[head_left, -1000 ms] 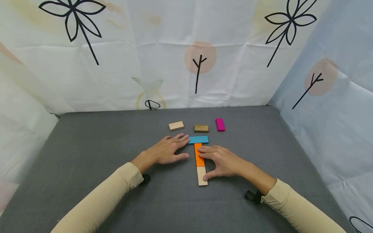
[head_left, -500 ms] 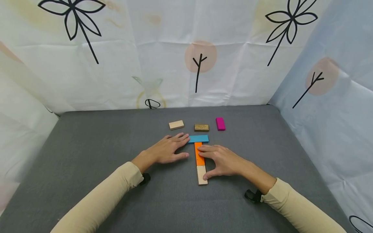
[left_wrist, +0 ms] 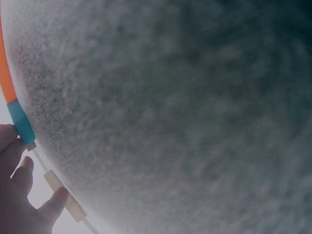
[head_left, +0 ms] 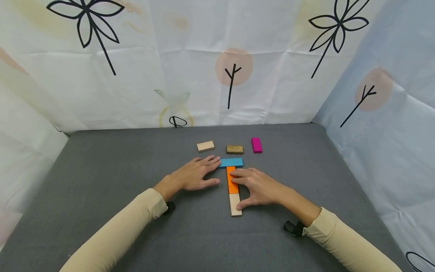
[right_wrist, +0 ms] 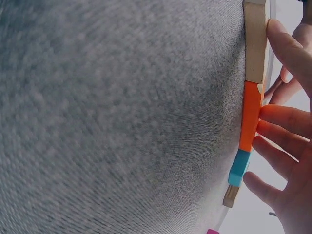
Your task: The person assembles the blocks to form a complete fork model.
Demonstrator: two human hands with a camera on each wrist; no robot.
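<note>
A blue block (head_left: 232, 162) lies crosswise at the far end of an orange block (head_left: 233, 189), and a pale wooden block (head_left: 234, 207) continues the line toward me, so the three form a T. My left hand (head_left: 199, 175) is spread flat, its fingertips at the left end of the blue block. Over the stem's right side, my right hand (head_left: 259, 187) has relaxed fingers touching the orange block and its thumb at the pale block. The right wrist view shows the pale block (right_wrist: 255, 44), orange block (right_wrist: 250, 114) and blue block (right_wrist: 239, 168) end to end beside the fingers.
Behind the T lie a second pale wooden block (head_left: 205, 146), a brown grained block (head_left: 235, 150) and a magenta block (head_left: 256, 145). The grey tabletop (head_left: 136, 158) is bordered by printed white cloth walls (head_left: 278, 94) at the back and sides.
</note>
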